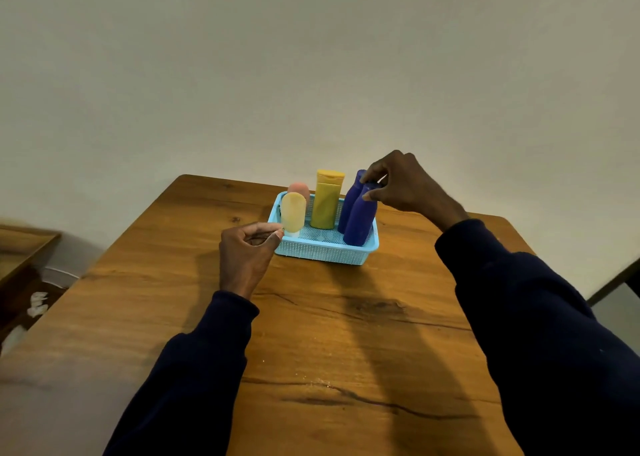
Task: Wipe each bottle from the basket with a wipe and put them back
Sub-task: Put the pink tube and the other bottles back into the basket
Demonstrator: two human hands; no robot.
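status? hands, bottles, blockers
Right hand pinching top of front purple bottle. Left hand at blue basket rim. All five bottles in basket. No wipe visible.

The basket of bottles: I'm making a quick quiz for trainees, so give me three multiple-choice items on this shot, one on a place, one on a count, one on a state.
1. Where does the basket stand?
A. On the wooden table
B. On the floor
C. On a shelf

2. How many dark blue bottles are in it?
A. None
B. Two
C. Four

3. What is the right hand doing?
A. Lying flat on the table
B. Holding a wipe
C. Pinching the top of a blue bottle

Answers:
1 A, the basket sits on the table near its far edge.
2 B, the rear blue bottle and the front blue bottle stand side by side.
3 C, its fingertips close around the front bottle's cap.
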